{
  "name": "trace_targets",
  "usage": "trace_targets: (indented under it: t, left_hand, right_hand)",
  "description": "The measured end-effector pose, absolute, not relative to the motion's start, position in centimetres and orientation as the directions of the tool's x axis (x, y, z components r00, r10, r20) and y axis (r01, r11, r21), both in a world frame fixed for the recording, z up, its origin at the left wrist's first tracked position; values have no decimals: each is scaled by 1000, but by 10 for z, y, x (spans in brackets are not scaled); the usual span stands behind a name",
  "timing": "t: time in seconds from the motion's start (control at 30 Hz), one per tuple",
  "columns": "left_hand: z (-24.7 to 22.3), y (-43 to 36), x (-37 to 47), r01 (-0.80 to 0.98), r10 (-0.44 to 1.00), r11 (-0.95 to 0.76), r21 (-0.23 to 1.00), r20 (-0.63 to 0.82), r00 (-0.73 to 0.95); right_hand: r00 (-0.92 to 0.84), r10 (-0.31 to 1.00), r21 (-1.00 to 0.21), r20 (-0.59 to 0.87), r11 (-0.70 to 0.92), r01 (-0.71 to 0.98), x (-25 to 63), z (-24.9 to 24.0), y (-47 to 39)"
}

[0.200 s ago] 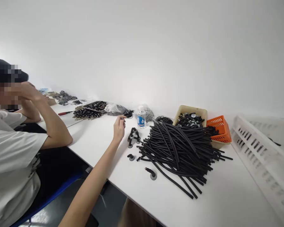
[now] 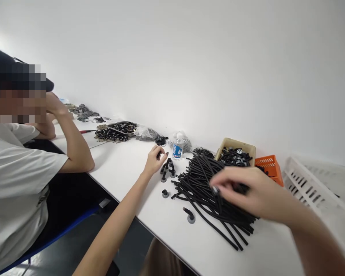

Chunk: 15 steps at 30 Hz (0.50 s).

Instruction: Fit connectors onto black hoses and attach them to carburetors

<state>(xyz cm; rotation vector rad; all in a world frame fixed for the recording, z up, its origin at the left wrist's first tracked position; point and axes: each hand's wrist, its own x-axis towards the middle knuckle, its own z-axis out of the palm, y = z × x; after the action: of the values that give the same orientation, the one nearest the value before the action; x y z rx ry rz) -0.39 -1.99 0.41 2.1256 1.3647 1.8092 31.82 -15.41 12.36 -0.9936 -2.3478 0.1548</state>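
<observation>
My left hand (image 2: 154, 162) is over the white table beside the small black parts with grey round bases (image 2: 169, 168). Its fingers are curled together, and something dark shows between them, too small to name. Over the heap of black rubber tubes (image 2: 199, 191) my right hand (image 2: 251, 188) is blurred by motion, its thumb and fingers pinched on a small grey-and-black part (image 2: 215, 190). Nearer the front edge lie a short black elbow piece with a grey base (image 2: 190, 217) and another grey-based piece (image 2: 165, 194).
A water bottle (image 2: 177, 146) stands behind my left hand. At the back right are a beige bin (image 2: 253, 148) of black and grey parts, an orange basket (image 2: 277, 168) and a white slotted crate (image 2: 307, 191). A co-worker (image 2: 17, 172) sits at left, an elbow on the table.
My right hand has come into view from the right, over the tubes. My left hand has shifted slightly right and down, and the view has turned a little.
</observation>
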Motion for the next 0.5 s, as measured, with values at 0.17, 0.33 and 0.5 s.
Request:
trace_targets:
  t: [0.17,0.33,0.5]
  left_hand:
    - [-2,-35,-9,647,683,-592,480,725,87]
    - [-12,-34,-13,668,738,-556,494,663,125]
    - [-15,-31,-16,633,759,-569,525,632,157]
  right_hand:
    - [-539,736,-281,409,664,693,233,113,-74]
    - [-601,748,-275,282,663,696,196,80,-9]
    - [-653,736,-381,179,664,644,190,65,13]
